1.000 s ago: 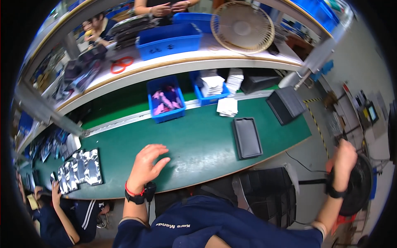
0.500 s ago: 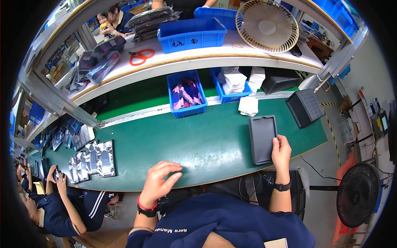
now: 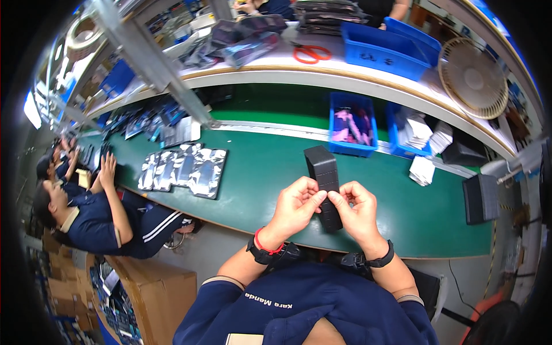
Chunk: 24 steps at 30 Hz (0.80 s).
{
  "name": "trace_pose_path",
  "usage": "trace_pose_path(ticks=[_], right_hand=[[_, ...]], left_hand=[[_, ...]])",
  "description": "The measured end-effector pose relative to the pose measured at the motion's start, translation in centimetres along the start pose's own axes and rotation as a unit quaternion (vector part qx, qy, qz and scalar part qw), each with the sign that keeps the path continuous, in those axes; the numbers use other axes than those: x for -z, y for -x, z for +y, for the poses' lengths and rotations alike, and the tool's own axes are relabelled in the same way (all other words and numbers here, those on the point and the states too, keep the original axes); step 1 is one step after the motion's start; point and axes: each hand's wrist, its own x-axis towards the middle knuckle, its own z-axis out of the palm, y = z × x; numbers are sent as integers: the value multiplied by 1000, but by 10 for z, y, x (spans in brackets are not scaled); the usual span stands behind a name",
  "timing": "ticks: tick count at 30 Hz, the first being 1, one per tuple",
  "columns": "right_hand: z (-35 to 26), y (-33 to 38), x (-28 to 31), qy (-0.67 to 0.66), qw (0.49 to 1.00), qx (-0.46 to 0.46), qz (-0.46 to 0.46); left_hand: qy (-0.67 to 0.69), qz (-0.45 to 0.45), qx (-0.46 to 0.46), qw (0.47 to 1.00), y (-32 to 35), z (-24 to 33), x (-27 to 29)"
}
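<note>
1 black box (image 3: 326, 177) gripped in left hand (image 3: 295, 208) and right hand (image 3: 359, 213) fingers by the desk's (image 3: 267, 172) front edge, mid-job imo, not set down

Lettering (image 3: 268, 301) on shirt (image 3: 305, 293), apparently handwriting (image 3: 376, 59) on bin (image 3: 386, 49)

left hand (image 3: 295, 208), right hand (image 3: 359, 211) apparently pinching

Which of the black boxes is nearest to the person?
The black box held by the left hand and right hand; the other boxes, near the right end of the table, touch no hand.
</note>
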Motion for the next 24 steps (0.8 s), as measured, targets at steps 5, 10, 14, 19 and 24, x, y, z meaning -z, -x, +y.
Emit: trace_pose_path(ticks=[5,10,14,19,24], right_hand=[[-3,-9,-16,33,999,24,-17],[11,-24,7,-148,986,-79,23],[17,-19,33,-138,982,-129,-5],[23,0,43,-140,982,-124,20],[40,7,18,-136,989,-46,-37]], left_hand=[[37,-11,17,999,-8,4,18],[8,104,1,995,-18,26,40],[-317,153,71,933,-22,1,109],[-591,168,-7,789,-27,-16,100],[-256,-60,-41,964,-2,-6,19]])
